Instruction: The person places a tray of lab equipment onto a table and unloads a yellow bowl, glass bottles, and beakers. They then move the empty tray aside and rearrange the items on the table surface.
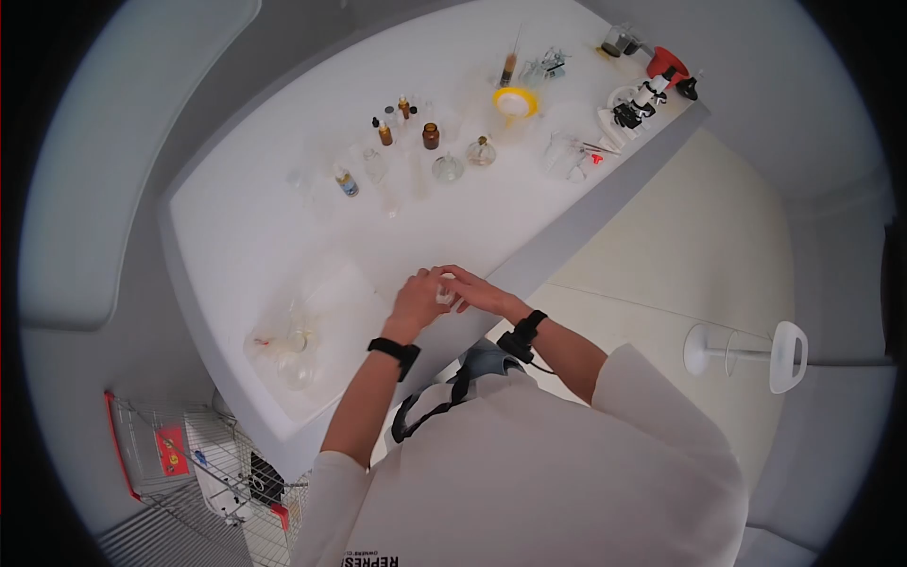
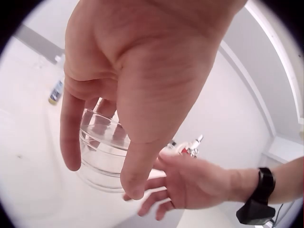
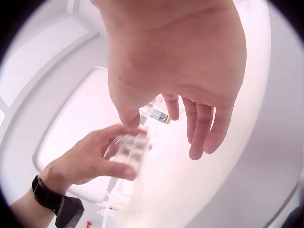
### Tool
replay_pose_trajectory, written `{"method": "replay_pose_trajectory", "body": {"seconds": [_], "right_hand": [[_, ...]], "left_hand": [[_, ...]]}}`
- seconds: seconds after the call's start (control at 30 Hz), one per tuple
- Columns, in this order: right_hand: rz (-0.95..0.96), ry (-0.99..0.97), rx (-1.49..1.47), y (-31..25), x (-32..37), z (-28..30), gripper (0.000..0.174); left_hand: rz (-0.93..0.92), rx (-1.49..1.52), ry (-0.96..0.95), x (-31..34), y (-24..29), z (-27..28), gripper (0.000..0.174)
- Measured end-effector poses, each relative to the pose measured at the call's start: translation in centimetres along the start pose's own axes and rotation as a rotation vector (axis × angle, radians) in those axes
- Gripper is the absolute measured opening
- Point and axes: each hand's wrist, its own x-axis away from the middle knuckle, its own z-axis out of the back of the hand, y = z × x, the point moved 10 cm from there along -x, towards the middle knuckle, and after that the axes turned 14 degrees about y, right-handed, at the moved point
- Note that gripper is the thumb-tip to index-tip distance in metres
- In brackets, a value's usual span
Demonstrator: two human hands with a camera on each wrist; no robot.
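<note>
My left hand (image 1: 419, 300) grips a stack of clear, round petri dishes (image 2: 100, 164) near the table's front edge. Its thumb and fingers (image 2: 71, 135) go round opposite sides of the stack. In the right wrist view the stacked rims show as several ridges, blurred. My right hand (image 1: 479, 291) hovers right beside the dishes, its fingers (image 3: 219, 128) spread and bent slightly downward, with nothing held. The head view shows the dishes mostly covered by both hands.
Brown bottles (image 1: 431, 136), glass flasks (image 1: 448, 169) and a yellow-rimmed funnel (image 1: 515, 102) stand farther back on the white table (image 1: 255, 208). A microscope (image 1: 642, 102) is at the far right. Clear glassware (image 1: 300, 345) lies at the left, and a wire cart (image 1: 203, 463) stands below.
</note>
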Motion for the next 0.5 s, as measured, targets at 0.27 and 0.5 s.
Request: {"method": "replay_pose_trajectory", "body": {"seconds": [0.27, 0.5], "right_hand": [[-0.043, 0.127, -0.128, 2.9, -1.3, 7.2, 0.055], [0.007, 0.205, -0.091, 6.7, -6.4, 12.5, 0.045]], "left_hand": [[0.083, -0.057, -0.031, -6.1, 2.0, -8.3, 0.071], [0.136, 0.197, -0.089, -8.0, 1.7, -11.5, 0.075]]}}
